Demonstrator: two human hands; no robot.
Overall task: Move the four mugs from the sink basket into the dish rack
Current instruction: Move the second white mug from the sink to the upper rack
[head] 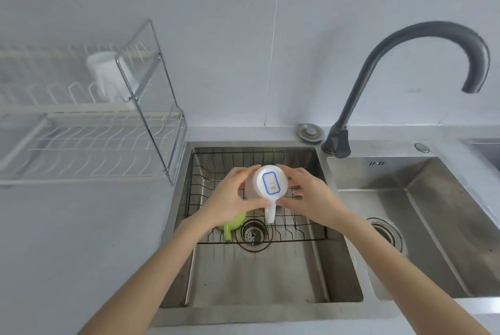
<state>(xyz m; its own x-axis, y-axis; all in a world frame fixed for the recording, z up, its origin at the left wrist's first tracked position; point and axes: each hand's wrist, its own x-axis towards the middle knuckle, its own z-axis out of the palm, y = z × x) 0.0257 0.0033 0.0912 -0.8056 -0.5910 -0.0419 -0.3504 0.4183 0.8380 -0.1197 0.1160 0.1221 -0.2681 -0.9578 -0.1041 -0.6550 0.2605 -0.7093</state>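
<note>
- Both hands were on one white mug (270, 184), turned bottom-up towards the camera, a blue-bordered label on its base and its handle pointing down.
- The left hand (230, 196) clamped the mug's left side, fingers curled round it; the right hand (305, 194) pressed in on the other side.
- The mug hung above the wire basket (286, 229) in the left sink (270, 280).
- A green mug (232, 222) lay in the basket, partly hidden under the left wrist, beside the drain (253, 234).
- Another white mug (111, 75) sat upside down on the upper tier of the dish rack (81, 142), left of the sink.
- The dark tap (405, 64) arched over to the right.
</note>
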